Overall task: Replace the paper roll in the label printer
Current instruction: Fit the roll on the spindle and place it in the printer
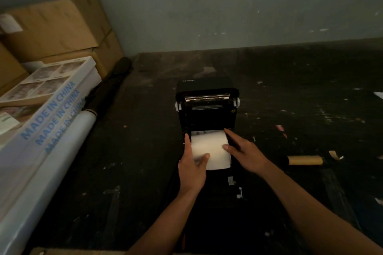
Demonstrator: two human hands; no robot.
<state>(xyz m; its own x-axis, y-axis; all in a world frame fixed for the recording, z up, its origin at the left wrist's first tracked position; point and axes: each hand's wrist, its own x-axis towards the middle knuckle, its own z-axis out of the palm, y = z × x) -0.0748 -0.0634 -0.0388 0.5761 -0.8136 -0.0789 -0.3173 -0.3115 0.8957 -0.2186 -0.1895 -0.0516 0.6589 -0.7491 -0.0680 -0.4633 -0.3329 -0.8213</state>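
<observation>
Dim light falls across a dark, scuffed desk (290, 80) set against a grey wall (228, 6), its top littered with small white scraps. Brown cardboard boxes (58, 27) are stacked at the desk's far left corner, and in front of them along the left edge lies a long white carton (53, 109) printed "MADE IN CHINA" in blue, with a roll of clear film (62, 147) beside it. Near the middle of the desk stands a black label printer (207, 109), its lid raised so the metal bar on the underside shows. A white paper roll (211, 147) sits in the open bay at the printer's near side, a loose end of paper hanging over the front. The left hand (192, 163) lies flat against the roll's left end with the thumb on the paper; the right hand (244, 151) presses the right end, thumb on top, so both hands clasp the roll between them. An empty cardboard core (305, 160) lies toward the right edge, well apart from the printer.
</observation>
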